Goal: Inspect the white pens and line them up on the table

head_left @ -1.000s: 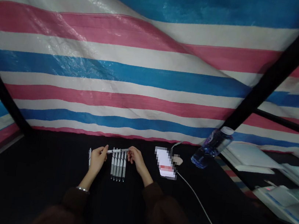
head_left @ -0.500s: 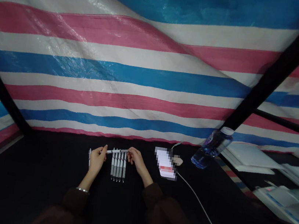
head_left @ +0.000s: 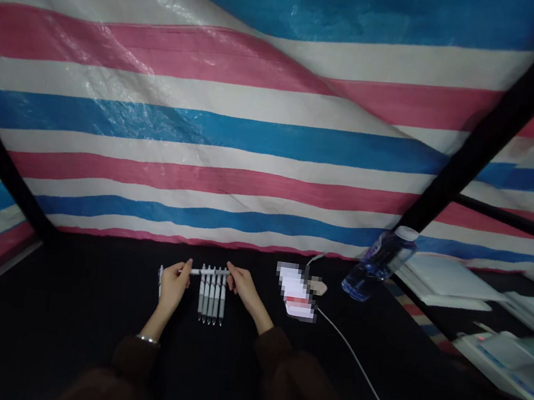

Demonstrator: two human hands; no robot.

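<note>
Several white-and-grey pens lie side by side in a row on the black table. Both hands hold one more pen crosswise over the far end of that row. My left hand pinches its left end, fingers closed. My right hand pinches its right end, fingers closed. Another single pen lies just left of my left hand. Dark sleeves cover both forearms, and a thin bracelet shows at the left wrist.
A phone with a white cable lies right of my right hand. A clear water bottle stands further right. White papers and boxes fill the right side. A striped tarp hangs behind, framed by black poles.
The pen held between both hands has levelled out, its right end dropping slightly toward the row. The hands have barely shifted otherwise.
</note>
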